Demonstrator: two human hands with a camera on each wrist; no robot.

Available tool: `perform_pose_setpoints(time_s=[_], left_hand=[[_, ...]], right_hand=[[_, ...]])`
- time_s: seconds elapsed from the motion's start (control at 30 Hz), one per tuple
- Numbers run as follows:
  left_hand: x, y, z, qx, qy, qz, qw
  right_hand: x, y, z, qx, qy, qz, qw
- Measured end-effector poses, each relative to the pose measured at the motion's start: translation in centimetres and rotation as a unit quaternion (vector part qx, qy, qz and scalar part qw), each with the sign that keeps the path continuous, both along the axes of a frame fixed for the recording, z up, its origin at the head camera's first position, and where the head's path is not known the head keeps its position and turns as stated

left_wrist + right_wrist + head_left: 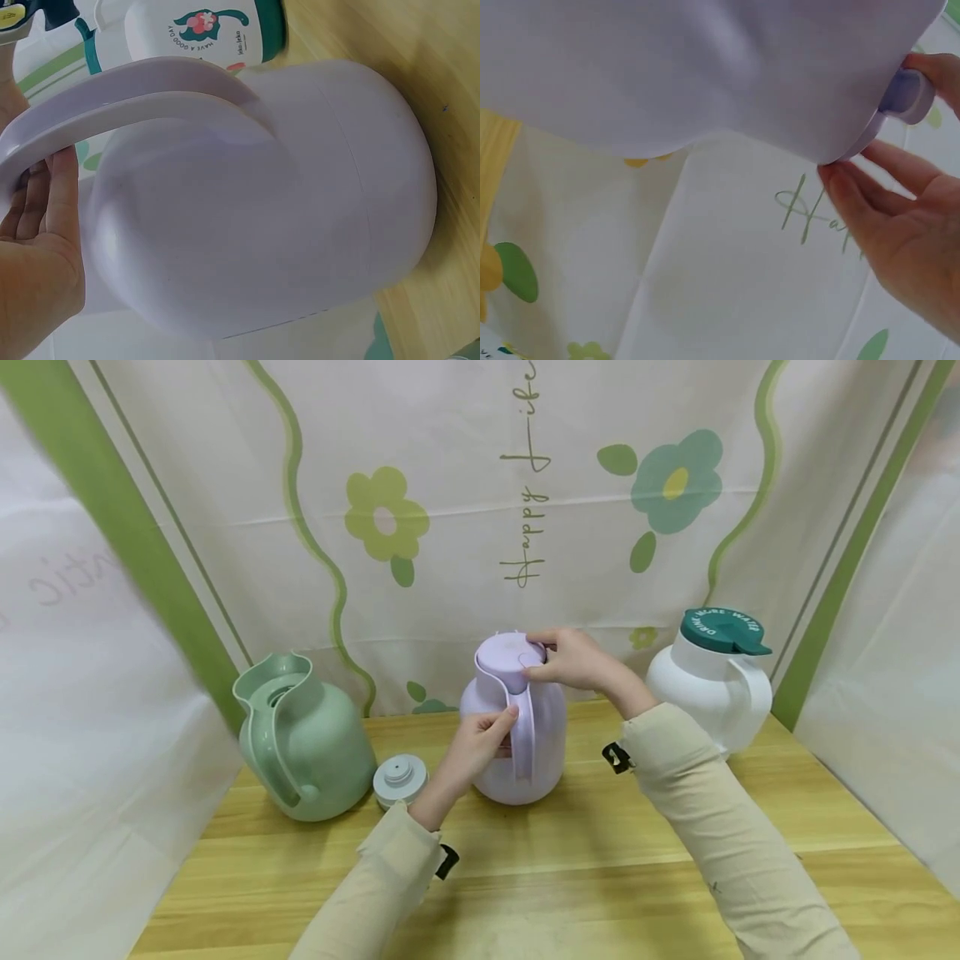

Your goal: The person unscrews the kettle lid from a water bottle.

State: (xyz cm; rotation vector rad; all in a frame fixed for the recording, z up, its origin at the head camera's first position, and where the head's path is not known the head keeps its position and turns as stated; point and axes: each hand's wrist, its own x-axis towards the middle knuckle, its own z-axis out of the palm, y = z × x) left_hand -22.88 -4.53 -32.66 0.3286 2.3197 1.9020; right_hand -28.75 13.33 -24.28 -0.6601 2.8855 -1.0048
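A lavender thermos jug [550, 739] stands upright at the middle of the table, its handle toward me. My left hand [477, 743] grips the upper part of that handle [142, 82], fingers curled under it in the left wrist view. At the jug's mouth sits a round lavender lid [504, 652]. My right hand [572, 658] pinches the lid's right edge between thumb and fingers. From the right wrist, those fingertips [836, 176] show right at the rim, and the jug body hides much of the lid.
To the left stands a green thermos jug [330, 752], lidless, with a pale grey-green stopper [400, 777] beside it. A white jug with a dark green lid [723, 631] is at the back right. Printed cloth [465, 460] hangs behind the wooden table [570, 893].
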Motion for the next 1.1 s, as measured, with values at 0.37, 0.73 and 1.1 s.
perform_pose_setpoints(time_s=[0.37, 0.73, 1.1], left_hand=[[-0.2, -0.3, -0.2, 0.005, -0.01, -0.028, 0.9996], [0.3, -0.5, -0.3, 0.002, -0.007, -0.034, 0.9994], [0.3, -0.4, 0.0, -0.015, 0.0, -0.036, 0.9993]], right_hand=[[-1.3, 1.9, -1.1, -0.076, -0.032, 0.065, 0.994], [0.2, -1.3, -1.3, -0.013, 0.039, -0.04, 0.998], [-0.1, -1.5, -1.0, -0.002, 0.055, -0.054, 0.997]])
